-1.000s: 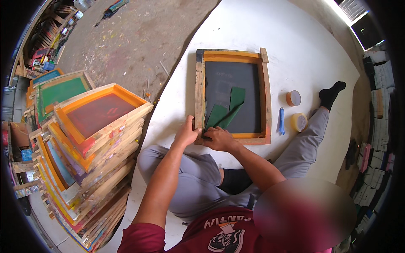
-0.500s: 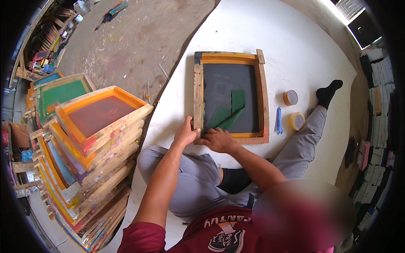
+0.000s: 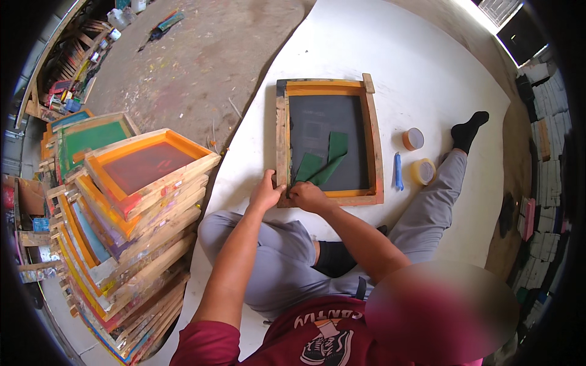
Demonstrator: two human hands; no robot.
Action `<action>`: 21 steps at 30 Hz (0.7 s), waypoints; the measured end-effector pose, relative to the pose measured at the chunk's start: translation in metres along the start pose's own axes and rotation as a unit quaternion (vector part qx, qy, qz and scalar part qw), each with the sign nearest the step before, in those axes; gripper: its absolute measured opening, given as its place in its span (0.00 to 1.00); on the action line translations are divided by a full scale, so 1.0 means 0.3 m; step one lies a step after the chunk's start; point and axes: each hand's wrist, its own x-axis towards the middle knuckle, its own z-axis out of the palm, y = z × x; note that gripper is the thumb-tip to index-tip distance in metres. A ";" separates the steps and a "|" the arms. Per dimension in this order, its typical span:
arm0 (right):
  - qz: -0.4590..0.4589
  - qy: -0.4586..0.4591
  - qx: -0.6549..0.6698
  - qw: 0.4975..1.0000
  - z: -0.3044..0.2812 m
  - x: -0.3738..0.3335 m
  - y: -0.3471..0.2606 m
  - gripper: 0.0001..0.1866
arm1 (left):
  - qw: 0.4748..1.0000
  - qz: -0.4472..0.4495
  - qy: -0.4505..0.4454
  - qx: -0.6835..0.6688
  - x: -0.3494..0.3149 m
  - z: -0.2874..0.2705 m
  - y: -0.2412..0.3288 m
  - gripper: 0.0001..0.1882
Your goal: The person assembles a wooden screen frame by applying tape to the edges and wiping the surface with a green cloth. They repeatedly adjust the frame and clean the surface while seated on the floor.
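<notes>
A wooden screen-printing frame (image 3: 375, 146) with dark mesh and orange inner edges lies flat in front of me. My left hand (image 3: 266, 193) is closed on its left rail close to the near left corner. At the inside of that corner, my right hand (image 3: 309, 196) has its fingers curled together; whatever they pinch, if anything, is hidden. Just beyond these fingers a bent dark green strip (image 3: 336, 157) rests on the mesh, its near end partly behind the hand.
To the right lie a brown tape roll (image 3: 413, 139), a yellowish tape roll (image 3: 423, 171) and a blue cutter (image 3: 398, 171), beside my outstretched leg. A tall stack of paint-stained frames (image 3: 152, 210) rises at left. A white sheet (image 3: 342, 43) covers the floor under the frame.
My right hand has drawn left and its fingers have curled in from lying flatter. More of the green strip's near end shows. My left hand keeps its hold.
</notes>
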 end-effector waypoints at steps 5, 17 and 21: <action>0.128 -0.095 0.097 0.982 -0.042 0.086 -0.016 0.09 | 0.998 0.022 0.050 0.030 0.010 0.027 -0.057 0.32; 0.139 0.454 0.090 0.875 -0.398 -0.034 -0.077 0.08 | 0.999 0.023 0.035 0.004 -0.003 0.014 -0.035 0.32; 0.100 0.253 0.001 0.962 -0.091 -0.052 -0.013 0.06 | 0.998 0.023 0.047 0.018 0.017 0.037 -0.052 0.31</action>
